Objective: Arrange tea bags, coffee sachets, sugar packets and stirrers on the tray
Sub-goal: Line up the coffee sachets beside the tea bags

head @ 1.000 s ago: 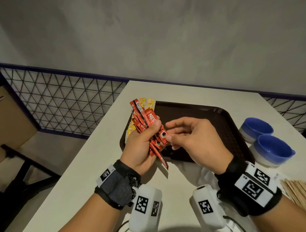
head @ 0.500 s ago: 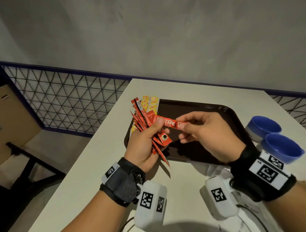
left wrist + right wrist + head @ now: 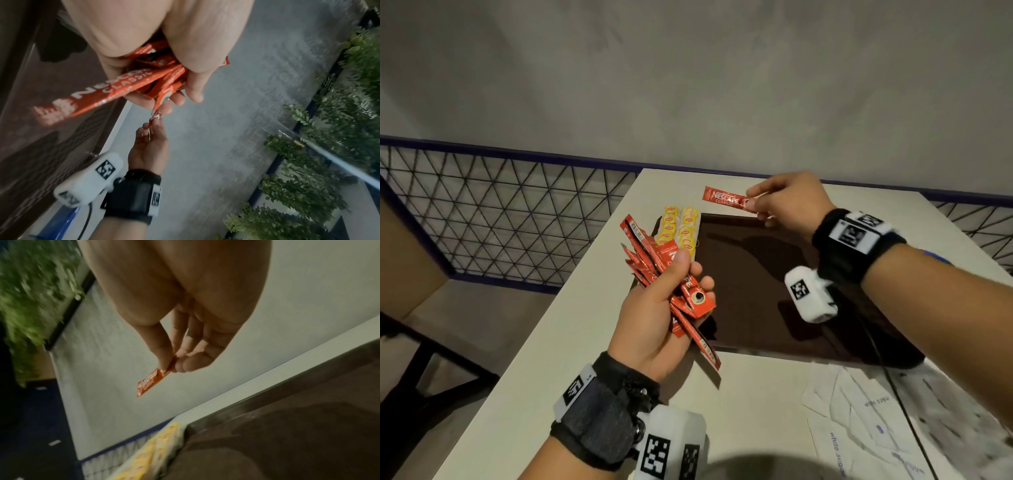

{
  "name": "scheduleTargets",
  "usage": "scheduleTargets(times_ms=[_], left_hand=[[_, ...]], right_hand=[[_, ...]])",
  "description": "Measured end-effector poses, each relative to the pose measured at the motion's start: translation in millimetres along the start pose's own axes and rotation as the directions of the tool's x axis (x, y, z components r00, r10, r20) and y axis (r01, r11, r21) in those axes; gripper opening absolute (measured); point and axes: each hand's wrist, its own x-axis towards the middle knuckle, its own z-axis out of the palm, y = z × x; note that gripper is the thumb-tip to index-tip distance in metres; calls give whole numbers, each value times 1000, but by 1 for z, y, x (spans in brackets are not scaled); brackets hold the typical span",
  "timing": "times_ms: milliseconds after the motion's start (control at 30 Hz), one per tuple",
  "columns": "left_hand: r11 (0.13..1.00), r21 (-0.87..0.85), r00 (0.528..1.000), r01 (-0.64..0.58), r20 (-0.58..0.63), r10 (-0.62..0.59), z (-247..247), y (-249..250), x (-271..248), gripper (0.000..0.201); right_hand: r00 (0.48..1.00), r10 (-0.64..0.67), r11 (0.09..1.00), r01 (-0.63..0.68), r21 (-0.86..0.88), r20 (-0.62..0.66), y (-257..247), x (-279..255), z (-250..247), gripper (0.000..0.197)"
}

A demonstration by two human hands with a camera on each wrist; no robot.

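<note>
My left hand (image 3: pixel 667 301) grips a bunch of red coffee sachets (image 3: pixel 650 263) over the near left corner of the dark brown tray (image 3: pixel 756 308); the bunch (image 3: pixel 127 81) fills the left wrist view. My right hand (image 3: pixel 784 202) pinches one red coffee sachet (image 3: pixel 726 198) by its end, above the tray's far edge. The right wrist view shows that sachet (image 3: pixel 152 382) hanging from thumb and fingertips. Yellow tea bags (image 3: pixel 681 229) lie in rows at the tray's far left corner, also seen in the right wrist view (image 3: pixel 148 454).
White sugar packets (image 3: pixel 859 428) lie on the white table (image 3: pixel 571 342) near the front right. A blue bowl's edge (image 3: pixel 938 257) shows behind my right forearm. A wire mesh railing (image 3: pixel 500 212) borders the table's left side; a grey wall stands behind.
My right hand pulled one sachet out of the bunch and carried it up and away to the tray's far edge. My left hand keeps its hold on the bunch.
</note>
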Motion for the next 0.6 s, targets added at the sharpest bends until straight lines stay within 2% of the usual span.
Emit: scheduleTargets(times_ms=[167, 233, 333, 467, 600], left_hand=[[999, -33, 999, -4, -37, 2, -7, 0, 6, 28], [999, -47, 1000, 4, -11, -5, -8, 0, 7, 26], [999, -36, 1000, 20, 11, -20, -10, -1, 10, 30], [997, -21, 997, 69, -36, -70, -12, -2, 26, 46], [997, -51, 998, 59, -34, -60, -14, -5, 27, 43]], right_hand=[[999, 43, 979, -40, -202, 11, 22, 61, 14, 10], [998, 64, 954, -54, -295, 26, 32, 75, 18, 11], [991, 105, 936, -71, -346, 80, 45, 88, 23, 12], [987, 106, 906, -46, -420, 122, 52, 98, 31, 12], [985, 117, 884, -43, -466, 130, 53, 106, 38, 12]])
